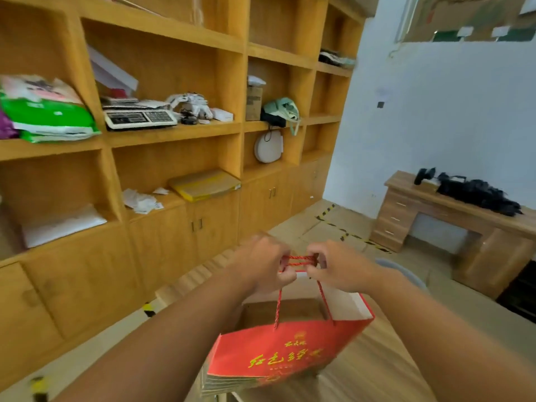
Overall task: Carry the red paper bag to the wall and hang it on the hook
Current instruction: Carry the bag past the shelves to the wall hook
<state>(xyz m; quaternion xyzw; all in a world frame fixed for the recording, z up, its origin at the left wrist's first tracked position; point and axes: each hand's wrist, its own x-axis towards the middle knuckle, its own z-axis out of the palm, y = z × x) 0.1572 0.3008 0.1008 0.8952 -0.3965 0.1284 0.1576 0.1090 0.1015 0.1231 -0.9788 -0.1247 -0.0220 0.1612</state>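
Note:
The red paper bag (278,353) with gold lettering hangs in the air below my hands, its mouth open and white inside. My left hand (261,265) and my right hand (338,268) both grip its red rope handles (298,261), which stretch taut between my fists. The bag tilts slightly to the right. No hook shows on the white wall (441,117) ahead on the right.
A tall wooden shelf unit (174,134) with cupboards fills the left side, holding a scale, packages and papers. A wooden desk (464,216) with black items stands against the white wall at right. Yellow-black tape marks the floor (342,227).

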